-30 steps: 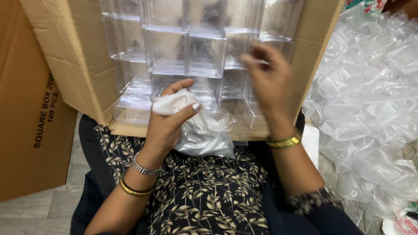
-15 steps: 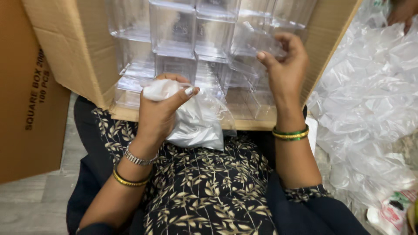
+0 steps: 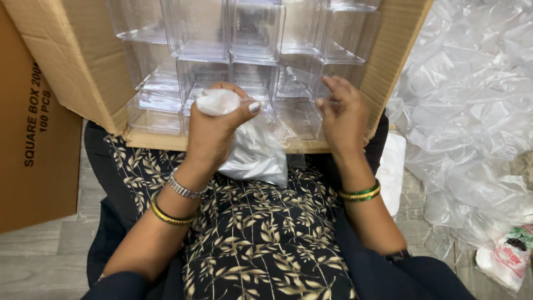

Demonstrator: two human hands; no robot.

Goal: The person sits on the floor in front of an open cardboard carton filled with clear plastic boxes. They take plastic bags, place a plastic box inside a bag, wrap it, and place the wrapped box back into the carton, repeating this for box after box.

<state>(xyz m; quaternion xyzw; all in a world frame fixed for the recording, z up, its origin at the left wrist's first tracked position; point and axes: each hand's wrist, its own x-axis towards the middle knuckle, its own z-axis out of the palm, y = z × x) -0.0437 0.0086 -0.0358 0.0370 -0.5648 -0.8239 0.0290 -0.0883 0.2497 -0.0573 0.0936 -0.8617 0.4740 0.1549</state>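
The left hand has a tight grip on a white cloth. The right hand seems to hold 1 clear box, ready for wiping.

Your left hand covers the gathered neck of the white plastic bag, so you cannot tell what, if anything, is inside it. Your right hand hides whichever clear plastic box its fingertips meet, and the transparent walls there blur into each other. Above both hands, the cardboard carton and its top row of boxes are cut off by the frame's edge.
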